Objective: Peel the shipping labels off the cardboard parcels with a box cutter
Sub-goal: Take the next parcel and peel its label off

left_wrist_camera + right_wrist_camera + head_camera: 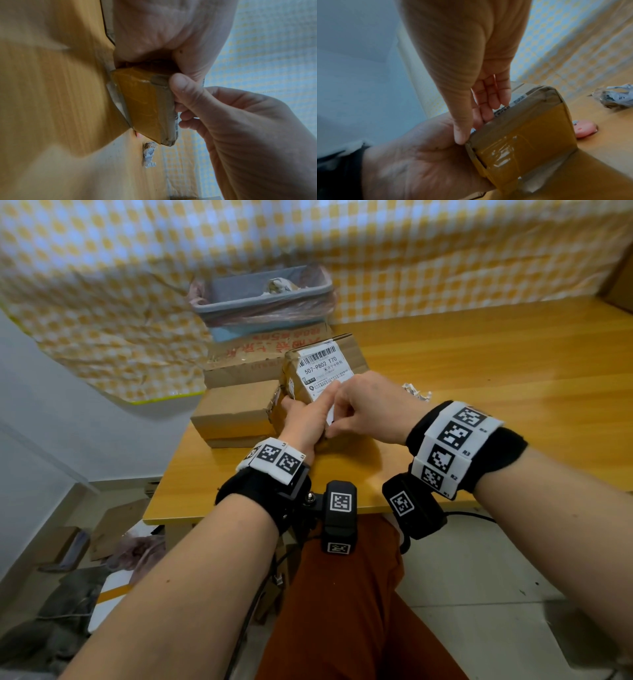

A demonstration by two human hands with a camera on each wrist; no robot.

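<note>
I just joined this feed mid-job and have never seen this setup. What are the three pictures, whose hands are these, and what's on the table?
No machine: a person wears three cameras. The wide picture is from the head; the other two look along each wrist. The left hand grips the near end of a taped cardboard parcel tilted up on the wooden table. The right hand picks at the near edge of its white shipping label. Beside it: two more boxes, a lined bin, crumpled paper, and a small pink object, possibly the cutter.

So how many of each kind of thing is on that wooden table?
Brown cardboard parcels: 3
Grey-blue plastic bins: 1
Crumpled white label scraps: 1
Small pink box cutters: 1
Total: 6
</note>
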